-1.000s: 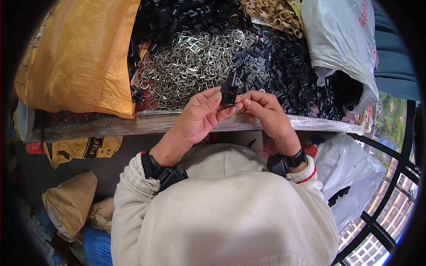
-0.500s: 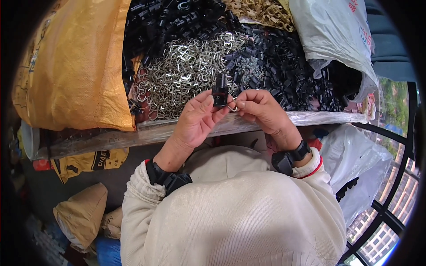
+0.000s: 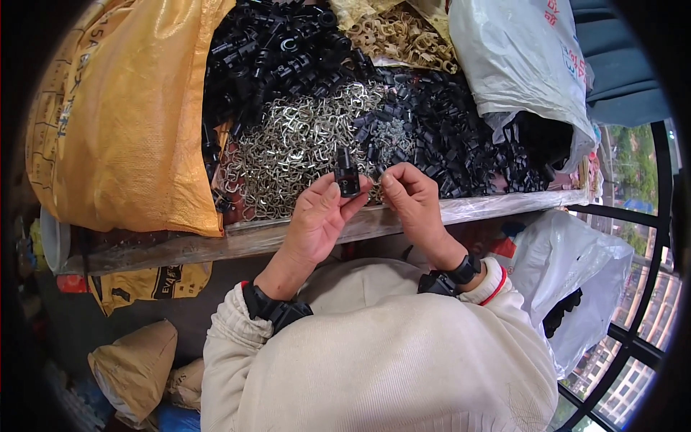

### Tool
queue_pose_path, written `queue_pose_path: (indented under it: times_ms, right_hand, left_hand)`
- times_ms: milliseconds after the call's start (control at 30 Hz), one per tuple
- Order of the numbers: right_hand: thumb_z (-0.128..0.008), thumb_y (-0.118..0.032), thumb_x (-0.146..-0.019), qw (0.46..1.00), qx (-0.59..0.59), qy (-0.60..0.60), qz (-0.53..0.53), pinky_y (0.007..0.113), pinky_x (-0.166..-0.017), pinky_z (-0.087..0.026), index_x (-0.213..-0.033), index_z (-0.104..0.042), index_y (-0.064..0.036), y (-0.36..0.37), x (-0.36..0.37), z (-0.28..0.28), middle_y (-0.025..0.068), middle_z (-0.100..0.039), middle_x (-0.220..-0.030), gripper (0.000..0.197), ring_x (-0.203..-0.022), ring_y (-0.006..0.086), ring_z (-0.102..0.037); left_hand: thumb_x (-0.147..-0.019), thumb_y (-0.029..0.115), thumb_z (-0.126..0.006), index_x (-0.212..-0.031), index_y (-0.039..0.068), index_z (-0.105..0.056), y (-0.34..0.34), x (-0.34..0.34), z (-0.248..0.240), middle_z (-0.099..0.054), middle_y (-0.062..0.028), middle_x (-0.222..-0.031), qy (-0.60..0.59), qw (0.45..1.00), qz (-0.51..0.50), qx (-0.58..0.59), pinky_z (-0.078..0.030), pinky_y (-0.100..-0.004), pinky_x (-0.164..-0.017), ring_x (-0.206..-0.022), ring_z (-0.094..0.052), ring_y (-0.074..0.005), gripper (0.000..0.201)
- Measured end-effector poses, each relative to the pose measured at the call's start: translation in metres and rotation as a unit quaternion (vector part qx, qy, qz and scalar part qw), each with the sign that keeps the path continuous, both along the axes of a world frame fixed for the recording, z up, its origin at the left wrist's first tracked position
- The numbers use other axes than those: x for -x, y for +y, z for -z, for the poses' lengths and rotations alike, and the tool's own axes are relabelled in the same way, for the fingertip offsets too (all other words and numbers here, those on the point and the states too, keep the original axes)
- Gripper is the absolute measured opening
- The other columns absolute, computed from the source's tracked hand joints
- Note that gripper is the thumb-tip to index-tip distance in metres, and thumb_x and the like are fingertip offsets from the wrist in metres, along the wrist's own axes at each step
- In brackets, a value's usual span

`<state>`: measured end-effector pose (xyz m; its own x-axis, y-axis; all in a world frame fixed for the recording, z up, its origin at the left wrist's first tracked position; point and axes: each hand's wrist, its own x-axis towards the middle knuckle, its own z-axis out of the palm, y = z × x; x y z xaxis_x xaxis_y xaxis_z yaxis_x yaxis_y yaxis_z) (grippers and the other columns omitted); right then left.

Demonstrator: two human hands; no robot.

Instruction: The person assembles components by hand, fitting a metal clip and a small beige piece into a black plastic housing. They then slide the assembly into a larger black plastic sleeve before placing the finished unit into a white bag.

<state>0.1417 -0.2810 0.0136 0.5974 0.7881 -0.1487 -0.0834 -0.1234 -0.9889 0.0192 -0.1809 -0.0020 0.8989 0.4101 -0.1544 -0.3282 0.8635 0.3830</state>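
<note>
My left hand [image 3: 320, 219] holds a small black plastic part [image 3: 347, 175] upright between thumb and fingers. My right hand [image 3: 412, 196] is right beside it, fingertips pinched on a small silver metal clip [image 3: 377, 175] at the part's side. Both hands hover over the near edge of a worktable [image 3: 288, 234]. Just beyond them lies a heap of silver metal clips [image 3: 295, 147], with piles of black plastic parts [image 3: 277, 54] behind and to the right.
A large yellow woven sack [image 3: 122, 115] lies at the left on the table. A white plastic bag [image 3: 525, 65] sits at the back right, another white bag [image 3: 576, 273] hangs lower right. Brass-coloured clips [image 3: 403, 39] lie at the back. Sacks [image 3: 137, 363] rest on the floor. A black window grille [image 3: 648, 317] stands at the right.
The view has shifted, so the hands sit slightly lower and further right. My hands stay close together on the black part, and the right fingers have closed in on its side.
</note>
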Motion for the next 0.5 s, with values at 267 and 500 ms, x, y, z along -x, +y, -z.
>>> queue_pose_path:
  times_ms: [267, 500]
  right_hand:
    - [-0.052, -0.014, -0.081, 0.992, 0.020, 0.045, -0.118, 0.015, -0.045, -0.028, -0.077, -0.049, -0.0030, 0.008, -0.005, -0.014, -0.0041, -0.046, -0.064, 0.012, -0.052, 0.0014, -0.036]
    - [-0.051, -0.012, -0.080, 0.984, 0.047, 0.041, -0.166, 0.015, -0.045, -0.029, -0.077, -0.049, -0.0029, 0.004, -0.020, -0.020, -0.0041, -0.046, -0.064, 0.010, -0.052, 0.0012, -0.037]
  left_hand:
    - [-0.083, 0.014, -0.047, -0.102, -0.003, -0.048, 0.002, 0.005, 0.006, -0.054, -0.0124, -0.099, -0.023, 1.000, 0.002, -0.013, -0.037, -0.0322, -0.089, -0.097, -0.050, -0.0191, 0.026]
    - [-0.083, 0.014, -0.047, -0.101, -0.001, -0.049, 0.000, 0.007, 0.006, -0.054, -0.0144, -0.098, 0.007, 1.000, 0.008, -0.012, -0.040, -0.0357, -0.086, -0.095, -0.052, -0.0232, 0.024]
